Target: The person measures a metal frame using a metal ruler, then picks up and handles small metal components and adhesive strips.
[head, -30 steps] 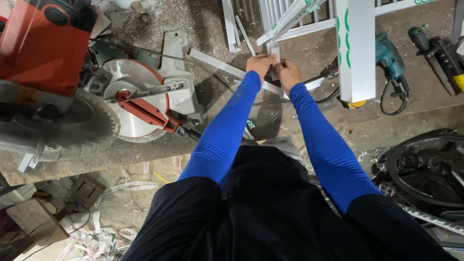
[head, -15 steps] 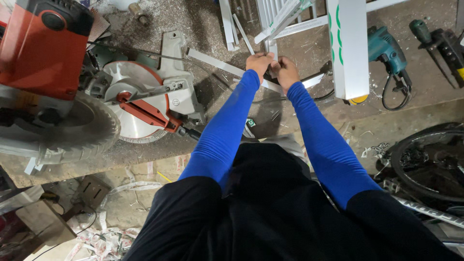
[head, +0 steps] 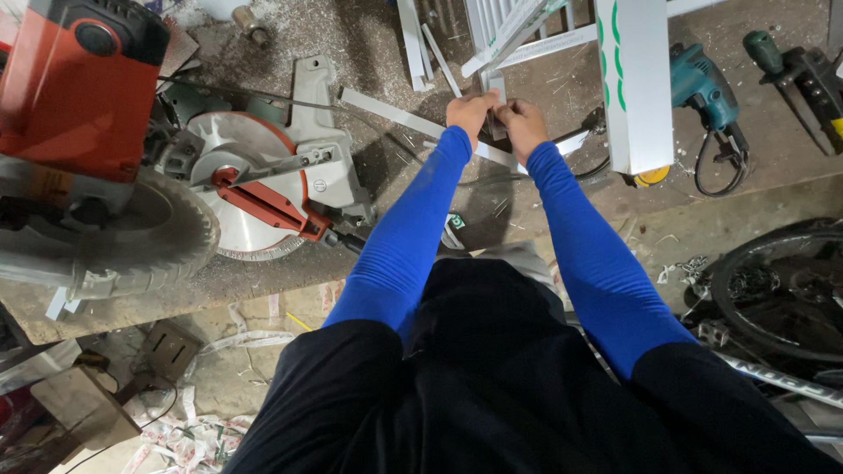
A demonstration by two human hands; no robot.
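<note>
My left hand [head: 471,110] and my right hand [head: 522,120] are stretched out together over a dusty workbench, both in blue sleeves. They grip the near end of a short grey metal strip [head: 494,92] that runs away from me toward a white slatted frame [head: 492,22]. A long flat aluminium bar [head: 386,112] lies slantwise under my hands. The fingers hide where each hand touches the strip.
A red mitre saw [head: 79,96] with its round blade and guard [head: 255,189] stands at the left. A white rectangular profile [head: 634,83] lies right of my hands, then a teal drill [head: 702,83] and a dark tool [head: 803,70]. A bicycle wheel [head: 777,290] is low right.
My hands stay together on the strip. The view has shifted slightly; the white profile sits a little further left in the picture.
</note>
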